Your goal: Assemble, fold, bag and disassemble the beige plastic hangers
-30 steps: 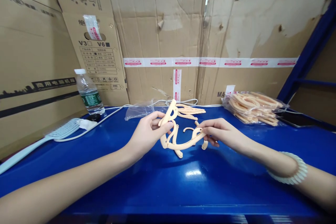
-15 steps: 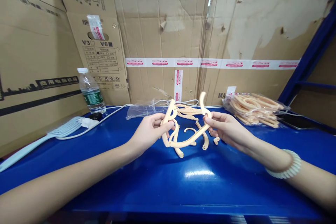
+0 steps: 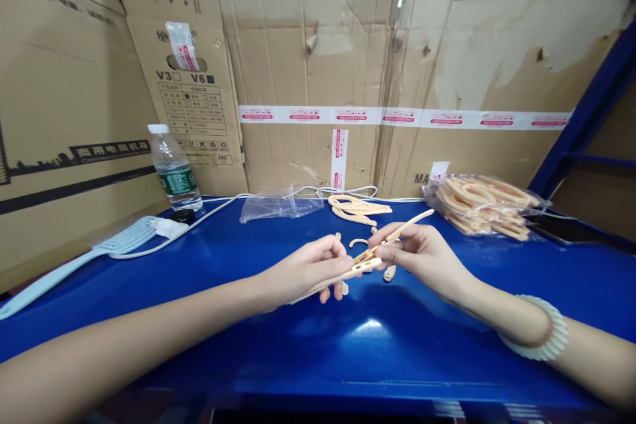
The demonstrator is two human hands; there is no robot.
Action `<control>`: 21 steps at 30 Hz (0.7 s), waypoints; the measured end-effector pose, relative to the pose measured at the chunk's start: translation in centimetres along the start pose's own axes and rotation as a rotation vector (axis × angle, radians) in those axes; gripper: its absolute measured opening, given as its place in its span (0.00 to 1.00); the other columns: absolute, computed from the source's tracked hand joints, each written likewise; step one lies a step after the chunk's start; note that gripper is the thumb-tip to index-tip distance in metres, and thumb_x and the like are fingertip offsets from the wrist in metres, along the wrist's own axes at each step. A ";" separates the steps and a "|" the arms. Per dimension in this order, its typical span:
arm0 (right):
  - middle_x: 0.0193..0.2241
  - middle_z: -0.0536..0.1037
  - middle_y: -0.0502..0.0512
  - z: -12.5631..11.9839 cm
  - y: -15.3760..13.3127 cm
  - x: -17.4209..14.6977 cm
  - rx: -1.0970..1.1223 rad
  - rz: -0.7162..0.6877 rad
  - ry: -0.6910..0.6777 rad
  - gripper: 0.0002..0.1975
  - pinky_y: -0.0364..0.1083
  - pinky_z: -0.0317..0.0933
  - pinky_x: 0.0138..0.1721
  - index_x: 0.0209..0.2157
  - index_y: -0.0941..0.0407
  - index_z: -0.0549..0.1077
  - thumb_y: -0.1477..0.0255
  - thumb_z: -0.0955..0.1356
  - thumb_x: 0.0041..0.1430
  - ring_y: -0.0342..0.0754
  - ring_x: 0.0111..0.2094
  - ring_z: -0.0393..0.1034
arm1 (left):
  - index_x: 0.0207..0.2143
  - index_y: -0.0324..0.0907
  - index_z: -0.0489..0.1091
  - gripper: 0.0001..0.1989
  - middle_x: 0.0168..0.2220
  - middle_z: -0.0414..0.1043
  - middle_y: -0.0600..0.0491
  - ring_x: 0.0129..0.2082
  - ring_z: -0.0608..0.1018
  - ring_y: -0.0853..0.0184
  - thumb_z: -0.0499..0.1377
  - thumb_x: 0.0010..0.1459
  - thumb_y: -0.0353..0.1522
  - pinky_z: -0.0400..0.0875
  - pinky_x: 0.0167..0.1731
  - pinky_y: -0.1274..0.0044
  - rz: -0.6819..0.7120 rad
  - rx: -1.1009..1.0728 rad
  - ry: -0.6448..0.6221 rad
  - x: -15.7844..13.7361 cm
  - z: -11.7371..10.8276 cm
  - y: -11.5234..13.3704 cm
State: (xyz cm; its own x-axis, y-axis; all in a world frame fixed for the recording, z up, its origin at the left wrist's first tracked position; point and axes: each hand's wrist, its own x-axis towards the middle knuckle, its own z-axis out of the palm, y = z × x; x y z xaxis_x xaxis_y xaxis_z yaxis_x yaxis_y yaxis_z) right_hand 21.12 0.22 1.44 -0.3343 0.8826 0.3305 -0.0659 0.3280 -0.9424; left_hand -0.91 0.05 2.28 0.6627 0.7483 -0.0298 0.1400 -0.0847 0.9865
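Observation:
Both hands grip a peach plastic folding hanger (image 3: 366,266) above the blue table. My left hand (image 3: 315,265) is closed on one arm with slots near its end; this arm runs back under the palm. My right hand (image 3: 422,253) pinches the other part, whose thin curved tip (image 3: 416,217) sticks up to the right. The two parts meet between the fingertips; whether they are joined there I cannot tell. Behind the hands lie a small hook (image 3: 358,242) and other loose hanger pieces (image 3: 389,273), partly hidden. Farther back rests a flat group of hanger parts (image 3: 355,207).
A clear bag of hanger parts (image 3: 484,205) sits at the back right, beside a dark phone (image 3: 561,228). Crumpled clear film (image 3: 278,204) and a white cable (image 3: 218,215) lie at the back. On the left are a water bottle (image 3: 175,172) and a light blue hairbrush (image 3: 94,255). Cardboard (image 3: 308,66) walls the back.
The hanger has been turned from upright, facing me, to nearly edge-on and lower. My right hand has moved left, bringing the hands closer together.

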 end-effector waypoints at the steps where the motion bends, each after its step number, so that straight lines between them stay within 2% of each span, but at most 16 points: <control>1: 0.32 0.80 0.55 0.1 0.0 -0.1 -0.022 -0.027 -0.015 0.10 0.42 0.74 0.31 0.33 0.59 0.78 0.68 0.76 0.50 0.48 0.29 0.77 | 0.34 0.42 0.59 0.21 0.28 0.71 0.53 0.24 0.71 0.70 0.58 0.55 0.50 0.62 0.24 0.78 -0.013 -0.003 0.013 0.0 0.0 0.0; 5: 0.31 0.79 0.54 0.6 -0.1 -0.5 -0.140 -0.148 -0.060 0.05 0.41 0.72 0.29 0.34 0.57 0.80 0.71 0.74 0.54 0.45 0.28 0.76 | 0.41 0.42 0.63 0.15 0.31 0.69 0.56 0.22 0.65 0.74 0.55 0.60 0.43 0.57 0.23 0.80 -0.016 0.107 0.023 -0.2 0.2 -0.1; 9: 0.30 0.79 0.53 0.7 0.1 -0.7 -0.345 -0.382 -0.095 0.04 0.43 0.69 0.31 0.37 0.55 0.80 0.75 0.71 0.59 0.45 0.29 0.73 | 0.45 0.41 0.68 0.14 0.30 0.66 0.57 0.24 0.64 0.72 0.51 0.64 0.40 0.56 0.24 0.80 0.052 0.348 -0.006 -0.5 0.4 0.1; 12: 0.32 0.79 0.54 0.3 0.3 -0.7 -0.539 -0.579 -0.149 0.08 0.45 0.67 0.38 0.39 0.55 0.79 0.78 0.68 0.63 0.46 0.35 0.73 | 0.43 0.40 0.70 0.14 0.31 0.67 0.56 0.27 0.66 0.71 0.47 0.67 0.36 0.58 0.28 0.79 0.186 0.556 -0.018 -0.6 0.4 0.2; 14: 0.36 0.78 0.56 0.1 0.4 -0.9 -0.624 -0.651 -0.194 0.10 0.45 0.67 0.39 0.42 0.55 0.78 0.79 0.65 0.65 0.46 0.37 0.73 | 0.41 0.39 0.70 0.15 0.29 0.67 0.56 0.27 0.67 0.71 0.45 0.68 0.35 0.58 0.29 0.79 0.227 0.668 -0.021 -0.6 0.3 0.2; 17: 0.37 0.77 0.57 -0.2 0.4 -1.2 -0.771 -0.694 -0.257 0.13 0.43 0.66 0.36 0.44 0.55 0.76 0.79 0.62 0.68 0.44 0.35 0.72 | 0.38 0.39 0.69 0.17 0.26 0.66 0.55 0.25 0.67 0.70 0.43 0.68 0.34 0.57 0.28 0.79 0.275 0.831 -0.019 -0.4 0.4 0.0; 21: 0.34 0.77 0.57 -0.4 0.3 -1.5 -1.001 -0.850 -0.291 0.14 0.44 0.66 0.32 0.43 0.57 0.75 0.77 0.59 0.70 0.46 0.33 0.72 | 0.36 0.39 0.68 0.17 0.24 0.66 0.54 0.23 0.68 0.68 0.42 0.68 0.33 0.57 0.26 0.78 0.312 0.937 -0.021 -0.2 0.6 -0.5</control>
State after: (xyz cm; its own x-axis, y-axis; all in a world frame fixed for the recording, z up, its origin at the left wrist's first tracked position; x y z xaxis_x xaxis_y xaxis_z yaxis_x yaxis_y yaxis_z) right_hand 21.93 -0.87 0.68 -0.7277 0.2219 0.6490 0.3173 0.9478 0.0318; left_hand -0.69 -0.44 1.69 0.7806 0.5929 0.1980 0.4768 -0.7696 0.4248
